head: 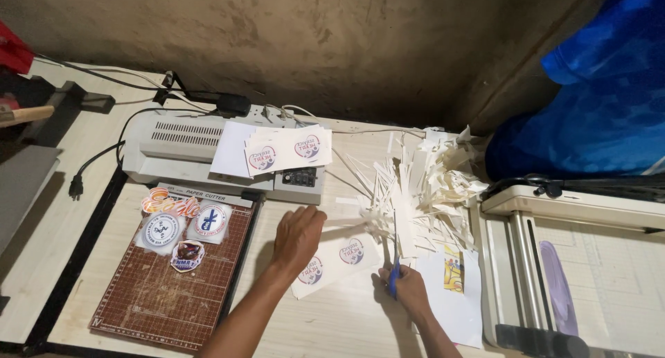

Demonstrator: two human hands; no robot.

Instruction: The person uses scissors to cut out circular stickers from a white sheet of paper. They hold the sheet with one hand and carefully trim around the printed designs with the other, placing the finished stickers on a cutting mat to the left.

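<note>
On tabletop [332, 323], centre: printed sheet [336, 260] with round stickers lies flat near front edge. Left hand [296, 237] presses flat on sheet, fingers spread, gripping nothing. Right hand [409, 289] closed around blue-handled scissors [394, 271], blades at sheet's right edge. Sheet judged light, thin, floppy, likely slick; best pinned flat close to cut line. No true containers; paper scraps [422, 185] lie in loose pile behind. Cutting board [173, 275] at left carries finished stickers [181, 223].

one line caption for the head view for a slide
Left hand steadies a printed sticker sheet while right hand works blue-handled scissors beside paper offcuts.
</note>
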